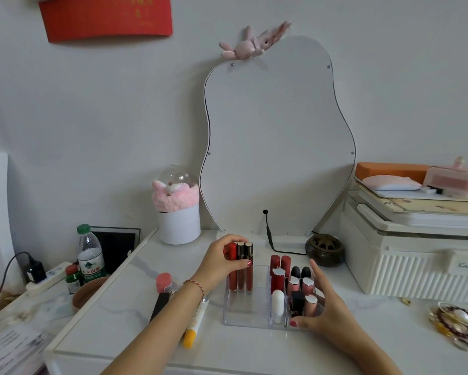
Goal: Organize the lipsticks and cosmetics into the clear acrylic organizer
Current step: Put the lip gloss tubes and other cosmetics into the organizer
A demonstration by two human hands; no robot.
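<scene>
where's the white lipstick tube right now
In the head view the white tube stands upright in a front slot of the clear organizer, centre-right on the table, just left of a black lipstick and the right hand.

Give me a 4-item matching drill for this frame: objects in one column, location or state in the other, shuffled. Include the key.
Things:
1. lip gloss tubes
2. white lipstick
3. yellow-capped tube
4. water bottle

Places or states:
A. lying on the tabletop, left of the organizer
B. standing in a front compartment on the organizer's right side
C. gripped by the left hand, upright at the organizer's back left
D. standing on the lower surface, far left

Pairs: 1-C, 2-B, 3-A, 4-D
</scene>
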